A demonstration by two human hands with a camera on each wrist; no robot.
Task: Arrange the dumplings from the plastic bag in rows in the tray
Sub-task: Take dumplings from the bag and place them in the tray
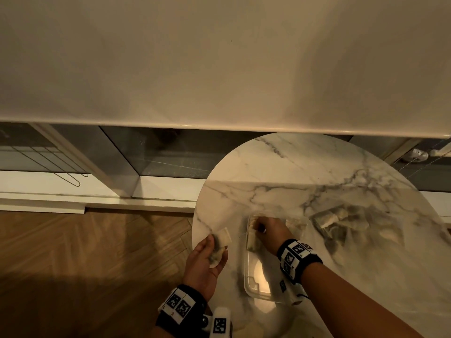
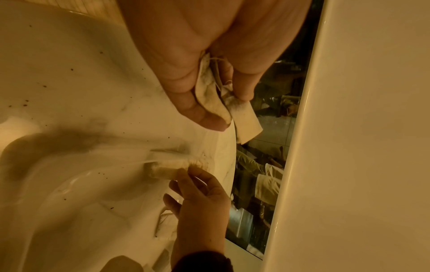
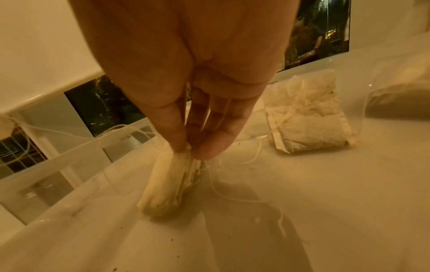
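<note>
A clear plastic tray lies on the round marble table. Inside it my right hand pinches the top edge of a pale dumpling packet that stands on the tray floor near the far left corner. A small stack of the same packets, with thin strings, lies further back in the tray. Off the table's left edge, my left hand holds two or three packets between thumb and fingers. The plastic bag with more packets lies right of the tray.
The table stands close to a low window ledge under a white wall. Wooden floor lies to the left, below my left hand. Dark crumbs dot the marble. The near half of the tray holds nothing.
</note>
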